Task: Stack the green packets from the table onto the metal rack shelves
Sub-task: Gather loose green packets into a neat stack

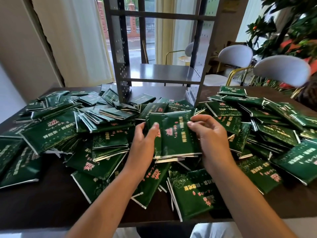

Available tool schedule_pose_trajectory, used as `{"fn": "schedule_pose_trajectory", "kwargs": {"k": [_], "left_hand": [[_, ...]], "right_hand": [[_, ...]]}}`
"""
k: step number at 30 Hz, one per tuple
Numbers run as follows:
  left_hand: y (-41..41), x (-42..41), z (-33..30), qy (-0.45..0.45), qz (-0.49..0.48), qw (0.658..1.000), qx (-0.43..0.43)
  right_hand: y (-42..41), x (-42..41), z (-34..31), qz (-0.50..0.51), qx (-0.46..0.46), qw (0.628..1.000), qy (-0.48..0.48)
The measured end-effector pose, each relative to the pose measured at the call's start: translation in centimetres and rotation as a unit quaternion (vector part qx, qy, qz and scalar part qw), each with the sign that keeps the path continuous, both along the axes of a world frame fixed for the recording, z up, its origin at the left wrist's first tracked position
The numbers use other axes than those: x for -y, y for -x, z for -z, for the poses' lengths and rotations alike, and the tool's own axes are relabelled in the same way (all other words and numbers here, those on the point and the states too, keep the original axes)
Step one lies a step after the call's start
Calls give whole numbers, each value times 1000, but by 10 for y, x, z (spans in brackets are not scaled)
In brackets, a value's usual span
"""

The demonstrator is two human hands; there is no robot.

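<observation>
A small bundle of green packets (173, 134) is held up between both hands, just above the middle of the heap, its silver-edged ends pointing back toward the person. The left hand (143, 141) grips the bundle's left side, thumb laid across the top face and the other fingers curled behind. The right hand (208, 134) pinches the right edge, thumb and forefinger on the top packet and the remaining fingers bent loosely above it. The packets in the bundle lie slightly fanned, not squared up.

All around, loose green packets (106, 165) cover the dark tabletop (42, 208) in an untidy spread, many overlapping and tilted, with thicker piles at far left and far right. A bare strip of tabletop shows along the near edge.

Behind the heap stands the metal rack (159, 73), grey, with perforated side panels; its feet sit among the packets on the tabletop. The shelf (161, 71) that shows carries nothing I can see.

Beyond the rack are pale curtains (82, 40) and a window onto a street. To the right stand pale-backed chairs (281, 69) with gold frames, and a leafy plant (291, 31) with small orange fruit.
</observation>
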State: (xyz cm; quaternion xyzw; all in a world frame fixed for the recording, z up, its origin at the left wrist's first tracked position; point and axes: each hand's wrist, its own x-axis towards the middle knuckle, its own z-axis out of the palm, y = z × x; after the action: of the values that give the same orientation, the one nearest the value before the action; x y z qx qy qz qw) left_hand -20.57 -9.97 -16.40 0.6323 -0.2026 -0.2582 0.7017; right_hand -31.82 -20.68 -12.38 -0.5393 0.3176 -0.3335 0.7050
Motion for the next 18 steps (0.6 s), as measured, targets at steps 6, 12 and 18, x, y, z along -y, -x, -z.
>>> {"fn": "schedule_pose_trajectory", "kwargs": {"k": [6, 12, 18], "left_hand": [[2, -2, 1, 8, 27, 1000, 1], [1, -1, 2, 29, -6, 1000, -6], [1, -2, 2, 53, -36, 998, -16]], "right_hand": [[-5, 0, 9, -8, -104, 946, 307], [14, 21, 11, -187, -280, 817, 469], [13, 14, 11, -198, -392, 706, 556]]}}
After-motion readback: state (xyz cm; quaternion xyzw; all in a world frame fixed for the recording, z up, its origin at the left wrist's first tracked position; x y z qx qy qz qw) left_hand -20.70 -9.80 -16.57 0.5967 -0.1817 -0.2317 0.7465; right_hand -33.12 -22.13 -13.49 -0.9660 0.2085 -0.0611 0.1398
